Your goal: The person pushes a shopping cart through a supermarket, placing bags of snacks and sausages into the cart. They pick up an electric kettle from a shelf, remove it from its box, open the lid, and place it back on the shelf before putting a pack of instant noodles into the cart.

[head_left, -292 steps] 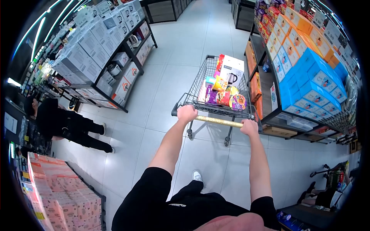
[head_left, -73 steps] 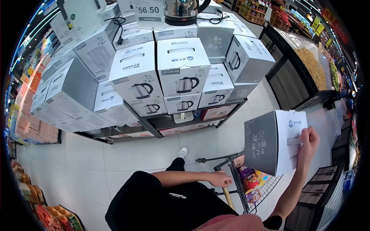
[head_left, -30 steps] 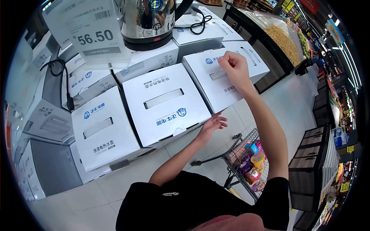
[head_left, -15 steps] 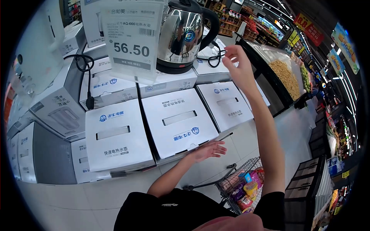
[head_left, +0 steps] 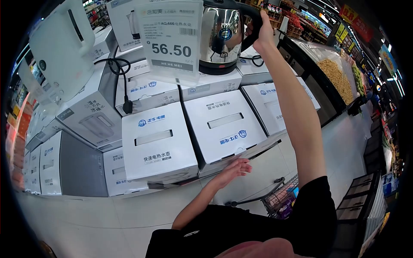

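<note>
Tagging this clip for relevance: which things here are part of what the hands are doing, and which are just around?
In hand: steel kettle, gripped at its handle by the right hand; white box, by the open left hand.
Just around: price sign, white kettle, power cord, shopping cart.

Right arm stretched up and forward, nearly straight, with the right hand (head_left: 263,31) far above the left, fingers curled closed in a grip. Left arm bent and low, left hand (head_left: 234,168) open, fingers loosely extended toward the right arm.
</note>
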Demonstrator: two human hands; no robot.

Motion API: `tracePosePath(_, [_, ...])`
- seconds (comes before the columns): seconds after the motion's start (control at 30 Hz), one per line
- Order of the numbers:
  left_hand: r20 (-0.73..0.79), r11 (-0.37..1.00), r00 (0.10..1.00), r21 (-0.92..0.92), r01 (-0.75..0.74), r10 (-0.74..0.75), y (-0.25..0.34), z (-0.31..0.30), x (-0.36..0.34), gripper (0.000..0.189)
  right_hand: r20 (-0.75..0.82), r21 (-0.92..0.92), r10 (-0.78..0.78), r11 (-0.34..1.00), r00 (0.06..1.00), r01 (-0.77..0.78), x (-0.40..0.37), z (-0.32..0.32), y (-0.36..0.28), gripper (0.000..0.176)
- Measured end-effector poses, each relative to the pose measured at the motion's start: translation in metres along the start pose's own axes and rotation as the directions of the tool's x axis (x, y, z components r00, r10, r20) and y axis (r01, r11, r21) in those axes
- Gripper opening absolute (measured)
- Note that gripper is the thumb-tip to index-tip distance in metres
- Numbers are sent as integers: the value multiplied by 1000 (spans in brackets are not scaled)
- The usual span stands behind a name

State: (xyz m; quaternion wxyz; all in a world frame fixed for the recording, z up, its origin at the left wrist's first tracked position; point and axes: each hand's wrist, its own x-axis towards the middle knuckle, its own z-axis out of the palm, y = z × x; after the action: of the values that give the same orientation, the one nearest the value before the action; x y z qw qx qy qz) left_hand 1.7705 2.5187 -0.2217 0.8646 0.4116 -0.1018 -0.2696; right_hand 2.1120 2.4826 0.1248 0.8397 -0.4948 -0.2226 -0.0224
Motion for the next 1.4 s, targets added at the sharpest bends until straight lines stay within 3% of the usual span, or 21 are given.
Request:
tracePosePath(0.17, [-30, 999, 998, 3, -55, 55, 8, -2, -2, 52, -268, 13, -127, 991, 955, 135, 16, 7, -22, 43])
tracePosePath(0.2, [-24, 999, 998, 4, -54, 54, 7, -2, 0, 52, -337, 221, -156, 946, 929, 238, -2, 35, -41, 41])
tracePosePath(0.23, [-36, 998, 998, -8, -57, 57, 6, -2, 1, 52, -380, 174, -175, 951, 908, 256, 0, 30, -49, 40])
tracePosePath(0.3, [-45, 998, 997, -21, -63, 62, 4, -1, 1, 53, -560, 100, -367, 860, 743, 500, 14, 22, -60, 41])
tracePosePath(0.33, [-66, 997, 996, -44, -63, 60, 4, -1, 1, 53, -530, 232, -194, 903, 825, 361, -5, 25, -79, 41])
tracePosePath(0.4, [-86, 994, 994, -85, -70, 63, 2, 0, 0, 53, -437, 299, -286, 848, 853, 438, 7, -17, -90, 49])
tracePosePath(0.43, [-95, 993, 993, -86, -79, 70, 1, -1, 1, 53, -420, 103, -229, 949, 878, 297, -4, -40, -108, 46])
tracePosePath(0.53, [-107, 989, 990, -109, -98, 87, -3, 1, 0, 53, -361, 10, -364, 919, 859, 394, -51, -82, -149, 39])
tracePosePath(0.57, [-109, 989, 990, -110, -102, 90, -3, 2, 2, 52, -251, -17, -439, 893, 862, 450, -55, -126, -160, 37])
tracePosePath(0.6, [-136, 986, 988, -134, -94, 76, -3, 4, 1, 50, -373, 92, -444, 856, 815, 509, -76, -128, -170, 39])
tracePosePath(0.7, [-201, 985, 977, -140, -101, 72, -7, 11, -1, 47, -527, -169, -540, 823, 656, 542, -163, -146, -192, 41])
tracePosePath(0.77, [-190, 986, 979, -132, -99, 73, -2, 36, -3, 41, -562, -150, -509, 838, 652, 525, -223, -150, -197, 40])
tracePosePath(0.83, [-139, 983, 977, -67, -172, 162, 3, 64, -1, 35, -543, -127, -430, 891, 721, 436, -283, -199, -197, 34])
tracePosePath(0.9, [-51, 994, 994, -50, -95, 92, 10, 96, 6, 35, -621, -175, -343, 937, 705, 302, -348, -224, -191, 32])
tracePosePath(0.97, [7, 960, 969, 130, -248, 249, 7, 122, 17, 36, -576, -65, -246, 964, 779, 256, -408, -242, -177, 32])
tracePosePath(1.0, [102, 937, 958, 201, -285, 269, 2, 124, 22, 47, -687, -226, -323, 946, 650, 231, -429, -245, -168, 34])
tracePosePath(1.17, [227, 954, 961, 215, -210, 160, -25, 165, 46, 65, -784, -446, -388, 895, 484, -5, -526, -231, -133, 41])
tracePosePath(1.23, [290, 970, 954, 203, -135, 72, -51, 165, 53, 69, -723, -566, -357, 797, 591, -212, -550, -212, -131, 43])
tracePosePath(1.3, [229, 995, 971, 85, 48, -66, -84, 163, 55, 70, -678, -601, -259, 734, 688, -316, -594, -225, -133, 46])
tracePosePath(1.33, [251, 994, 963, 83, 76, -95, -93, 163, 56, 70, -701, -591, -262, 733, 663, -335, -606, -225, -139, 46])
tracePosePath(1.4, [284, 989, 951, 109, 95, -123, -108, 166, 59, 71, -617, -686, -127, 569, 777, -453, -626, -217, -154, 52])
